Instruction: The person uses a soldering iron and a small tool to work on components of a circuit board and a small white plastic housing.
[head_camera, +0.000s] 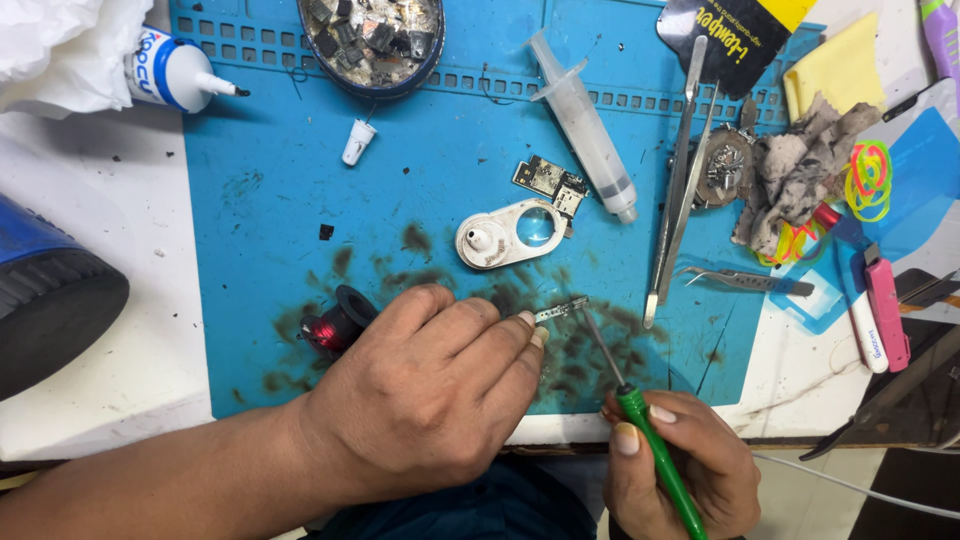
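Observation:
My left hand lies palm down on the blue work mat, its fingertips pinching a small thin metal part. My right hand grips a green-handled tool whose thin metal tip reaches up to that part. A spool of red wire sits just left of my left hand. A white magnifier with a round lens and a small circuit board lie beyond the fingers.
A clear syringe, long tweezers, a dish of scrap chips, a white glue bottle, a dirty rag, coloured rubber bands and a pink cutter lie around. A dark blue device stands at left.

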